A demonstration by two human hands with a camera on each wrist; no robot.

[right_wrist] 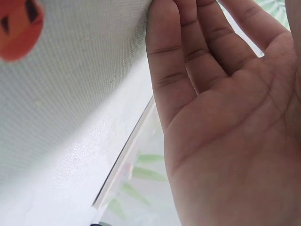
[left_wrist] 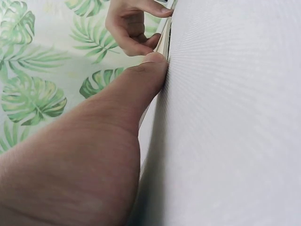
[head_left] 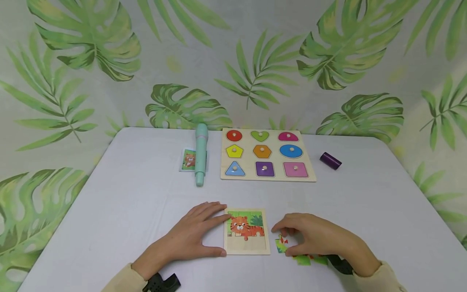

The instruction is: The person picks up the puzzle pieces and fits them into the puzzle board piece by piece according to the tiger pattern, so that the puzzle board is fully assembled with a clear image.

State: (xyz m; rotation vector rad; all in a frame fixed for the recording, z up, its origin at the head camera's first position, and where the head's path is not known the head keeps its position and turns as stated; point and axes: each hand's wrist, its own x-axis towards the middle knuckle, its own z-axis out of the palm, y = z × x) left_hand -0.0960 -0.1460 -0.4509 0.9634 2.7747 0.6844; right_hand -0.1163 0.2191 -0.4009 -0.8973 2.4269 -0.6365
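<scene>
A wooden puzzle board lies on the table, its upper part filled with tiger picture pieces and its lower part bare wood. My left hand rests against the board's left side, fingers and thumb extended, fingertips at its upper left and thumb at the lower left corner. Right of the board, my right hand hovers over loose puzzle pieces, fingers bent and thumb apart from them. One green and red piece shows between its index finger and thumb. The hand partly covers the other pieces.
Behind the hands lies a shape board with several knobbed coloured shapes. To its left, a mint green stick-like object lies across a small tiger picture card. A dark purple cylinder lies at the right.
</scene>
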